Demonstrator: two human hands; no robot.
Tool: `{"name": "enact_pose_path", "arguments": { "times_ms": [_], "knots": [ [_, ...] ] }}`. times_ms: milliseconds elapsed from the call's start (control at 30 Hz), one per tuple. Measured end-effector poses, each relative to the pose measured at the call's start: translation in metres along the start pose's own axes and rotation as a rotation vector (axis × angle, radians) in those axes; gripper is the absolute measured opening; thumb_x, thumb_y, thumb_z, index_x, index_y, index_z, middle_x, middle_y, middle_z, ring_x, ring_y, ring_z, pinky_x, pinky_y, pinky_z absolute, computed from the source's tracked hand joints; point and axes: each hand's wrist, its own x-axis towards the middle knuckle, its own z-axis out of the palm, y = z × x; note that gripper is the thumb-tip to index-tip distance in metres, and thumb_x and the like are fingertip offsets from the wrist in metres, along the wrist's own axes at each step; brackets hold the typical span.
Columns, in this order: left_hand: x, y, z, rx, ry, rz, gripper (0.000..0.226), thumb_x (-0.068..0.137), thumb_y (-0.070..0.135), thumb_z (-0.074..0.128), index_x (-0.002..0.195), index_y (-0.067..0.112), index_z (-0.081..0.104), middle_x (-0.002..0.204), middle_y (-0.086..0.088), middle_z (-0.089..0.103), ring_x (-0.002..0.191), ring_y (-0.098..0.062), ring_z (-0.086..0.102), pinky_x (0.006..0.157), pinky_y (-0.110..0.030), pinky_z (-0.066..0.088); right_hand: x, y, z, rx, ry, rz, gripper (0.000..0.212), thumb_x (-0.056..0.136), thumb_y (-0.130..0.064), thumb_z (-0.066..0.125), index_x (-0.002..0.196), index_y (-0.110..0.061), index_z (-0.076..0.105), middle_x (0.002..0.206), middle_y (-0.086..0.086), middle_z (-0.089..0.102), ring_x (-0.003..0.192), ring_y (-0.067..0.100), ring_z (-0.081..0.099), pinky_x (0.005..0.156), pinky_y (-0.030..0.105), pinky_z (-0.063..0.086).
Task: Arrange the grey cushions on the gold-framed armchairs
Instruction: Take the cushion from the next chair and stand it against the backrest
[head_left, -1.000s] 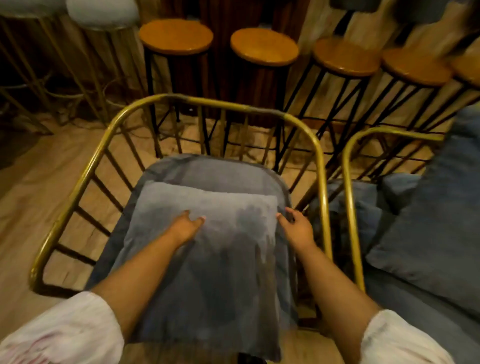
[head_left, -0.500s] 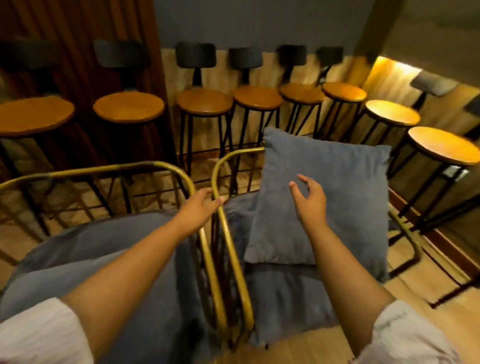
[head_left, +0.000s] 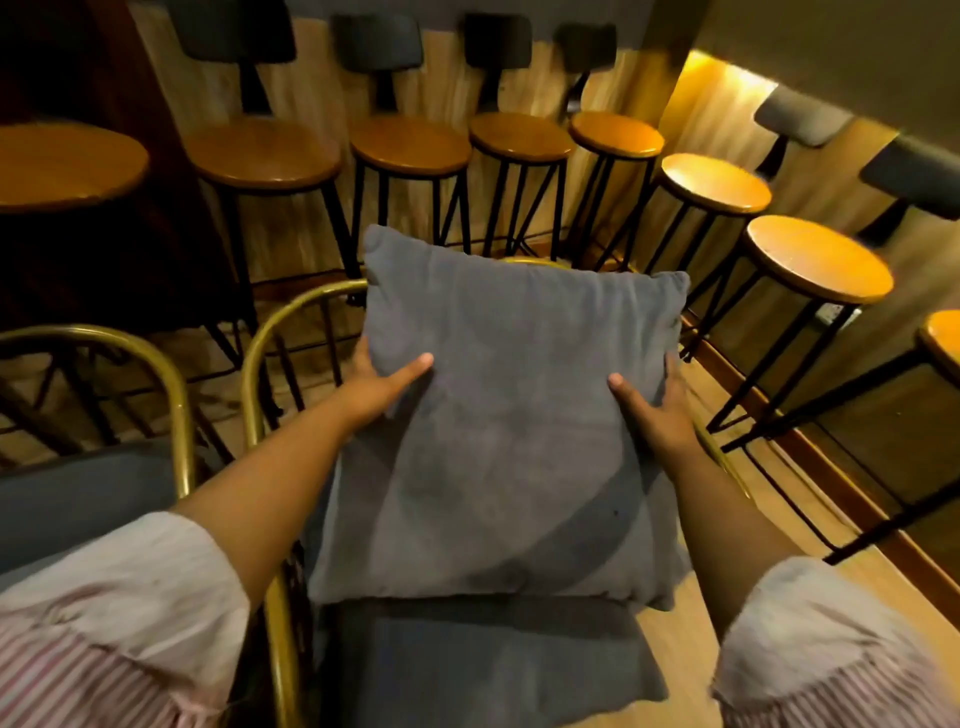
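A square grey cushion (head_left: 514, 415) stands tilted against the back of the right gold-framed armchair (head_left: 270, 332), its lower edge on the grey seat pad (head_left: 488, 660). My left hand (head_left: 382, 387) grips the cushion's left edge, thumb across the front. On the right edge sits my right hand (head_left: 657, 410), holding it the same way. At the far left is the other gold-framed armchair (head_left: 171, 374), with its grey seat cushion (head_left: 83, 493) partly in view.
A row of round wooden bar stools (head_left: 415, 145) on black metal legs lines the wall behind the armchairs, and more stools (head_left: 818, 260) curve along the right side. Wooden floor (head_left: 727, 561) shows to the right of the armchair.
The view has swung from the left armchair to the right one. My left hand left the frame and took the cushion's left edge; my right hand moved to its right edge.
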Motion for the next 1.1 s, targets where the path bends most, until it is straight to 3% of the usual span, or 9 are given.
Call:
{"name": "enact_pose_path", "arguments": {
  "times_ms": [167, 300, 433, 600, 700, 833, 967, 1033, 1100],
  "knots": [
    [0.023, -0.028, 0.011, -0.066, 0.149, -0.054, 0.086, 0.079, 0.034, 0.071, 0.148, 0.017, 0.024, 0.149, -0.008, 0.04, 0.132, -0.029, 0.045, 0.092, -0.03, 0.037, 0.01, 0.034, -0.003, 0.117, -0.067, 0.124, 0.109, 0.059, -0.068, 0.071, 0.148, -0.035, 0.017, 0.151, 0.003, 0.036, 0.134, 0.029, 0.04, 0.109, 0.046, 0.035],
    [0.024, -0.041, 0.013, -0.101, 0.214, -0.074, 0.086, 0.072, 0.044, 0.074, 0.144, 0.02, 0.034, 0.147, -0.007, 0.045, 0.13, -0.031, 0.047, 0.1, -0.038, 0.04, 0.005, 0.048, -0.003, 0.194, -0.099, 0.282, 0.123, 0.044, -0.079, 0.068, 0.147, -0.033, 0.019, 0.148, 0.007, 0.04, 0.13, 0.035, 0.043, 0.102, 0.047, 0.038],
    [0.008, -0.03, 0.009, -0.126, 0.254, -0.012, 0.092, 0.067, 0.049, 0.075, 0.145, 0.023, 0.033, 0.147, -0.006, 0.045, 0.131, -0.03, 0.047, 0.105, -0.043, 0.04, -0.004, 0.03, -0.005, 0.271, 0.016, 0.244, 0.09, 0.072, -0.055, 0.069, 0.146, -0.024, 0.027, 0.146, 0.007, 0.043, 0.13, 0.033, 0.044, 0.104, 0.045, 0.037],
    [-0.025, 0.01, -0.014, -0.177, 0.313, 0.079, 0.083, 0.074, 0.044, 0.073, 0.144, 0.02, 0.036, 0.145, -0.005, 0.047, 0.131, -0.029, 0.047, 0.099, -0.037, 0.04, -0.017, -0.031, -0.015, 0.363, 0.041, 0.095, 0.081, 0.071, -0.049, 0.073, 0.14, -0.025, 0.038, 0.14, 0.003, 0.051, 0.125, 0.027, 0.05, 0.097, 0.038, 0.041],
    [-0.05, 0.028, -0.049, -0.206, 0.364, 0.126, 0.081, 0.073, 0.043, 0.074, 0.142, 0.018, 0.04, 0.144, -0.006, 0.049, 0.129, -0.028, 0.049, 0.098, -0.034, 0.042, -0.026, -0.072, -0.009, 0.419, 0.008, 0.023, 0.08, 0.07, -0.048, 0.075, 0.138, -0.025, 0.042, 0.138, 0.002, 0.054, 0.118, 0.021, 0.053, 0.091, 0.035, 0.042],
    [-0.094, 0.031, -0.12, -0.223, 0.414, 0.13, 0.098, 0.061, 0.058, 0.077, 0.144, 0.02, 0.038, 0.144, -0.005, 0.05, 0.128, -0.028, 0.05, 0.106, -0.044, 0.042, -0.052, -0.124, 0.029, 0.46, -0.105, -0.093, 0.073, 0.074, -0.04, 0.075, 0.137, -0.02, 0.044, 0.136, 0.004, 0.056, 0.118, 0.021, 0.054, 0.09, 0.03, 0.042],
    [-0.144, 0.008, -0.204, -0.237, 0.521, 0.076, 0.109, 0.052, 0.066, 0.076, 0.144, 0.021, 0.037, 0.144, -0.004, 0.049, 0.128, -0.028, 0.05, 0.104, -0.042, 0.043, -0.095, -0.167, 0.095, 0.46, -0.262, -0.13, 0.072, 0.073, -0.041, 0.076, 0.135, -0.019, 0.045, 0.126, 0.001, 0.057, 0.112, 0.017, 0.054, 0.089, 0.03, 0.042],
    [-0.169, -0.008, -0.244, -0.257, 0.562, 0.029, 0.126, 0.039, 0.074, 0.075, 0.146, 0.023, 0.034, 0.146, -0.005, 0.047, 0.129, -0.03, 0.049, 0.106, -0.045, 0.041, -0.117, -0.184, 0.132, 0.447, -0.357, -0.124, 0.078, 0.07, -0.045, 0.077, 0.136, -0.018, 0.046, 0.129, 0.0, 0.057, 0.114, 0.019, 0.055, 0.088, 0.032, 0.044],
    [-0.191, -0.026, -0.286, -0.285, 0.612, -0.016, 0.118, 0.048, 0.07, 0.073, 0.147, 0.023, 0.031, 0.149, -0.007, 0.044, 0.132, -0.032, 0.046, 0.108, -0.046, 0.039, -0.142, -0.203, 0.173, 0.415, -0.467, -0.115, 0.087, 0.064, -0.052, 0.078, 0.138, -0.021, 0.044, 0.136, 0.002, 0.055, 0.119, 0.024, 0.055, 0.093, 0.036, 0.046]
  ]
}}
